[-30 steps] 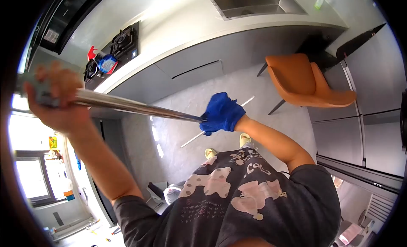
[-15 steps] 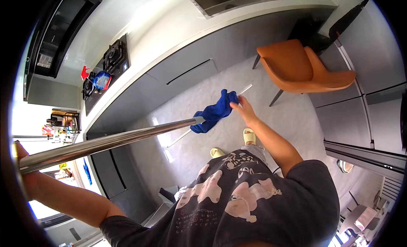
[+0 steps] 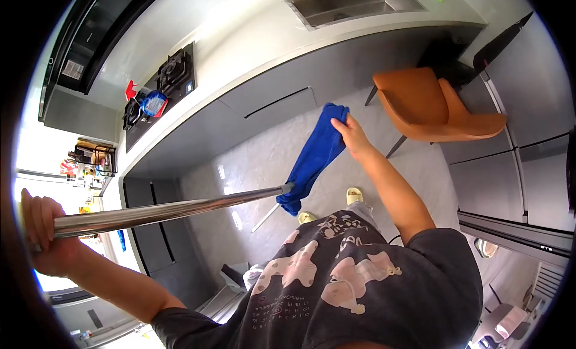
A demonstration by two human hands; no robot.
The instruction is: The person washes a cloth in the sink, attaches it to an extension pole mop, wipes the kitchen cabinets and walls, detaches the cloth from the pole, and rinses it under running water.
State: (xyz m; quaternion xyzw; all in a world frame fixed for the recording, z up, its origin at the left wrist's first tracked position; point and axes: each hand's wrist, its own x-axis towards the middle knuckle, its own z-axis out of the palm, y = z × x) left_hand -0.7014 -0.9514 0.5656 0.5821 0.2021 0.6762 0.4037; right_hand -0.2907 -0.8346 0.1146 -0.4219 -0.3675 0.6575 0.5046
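Note:
My left hand (image 3: 48, 235), at the far left, is wrapped round the upper part of a shiny metal pole (image 3: 174, 211). The pole runs right to a grey joint at a blue cloth (image 3: 315, 151). My right hand (image 3: 355, 136) pinches the upper right end of this cloth, which is stretched out long from upper right to lower left. A thin white strip (image 3: 265, 218) sticks out past the cloth's lower left end; the rest of it is hidden by the cloth.
An orange chair (image 3: 420, 106) stands at the right before grey cabinets. Along the top runs a counter (image 3: 252, 37) with a sink (image 3: 354, 6), a gas stove (image 3: 174, 70) and a red-topped spray bottle (image 3: 153, 103). Yellow slippers (image 3: 354, 196) are on the grey floor below.
The blue cloth was bunched and is now drawn out long, its right end higher. My right hand has moved up with it. My left hand has gone left and down since the first frame.

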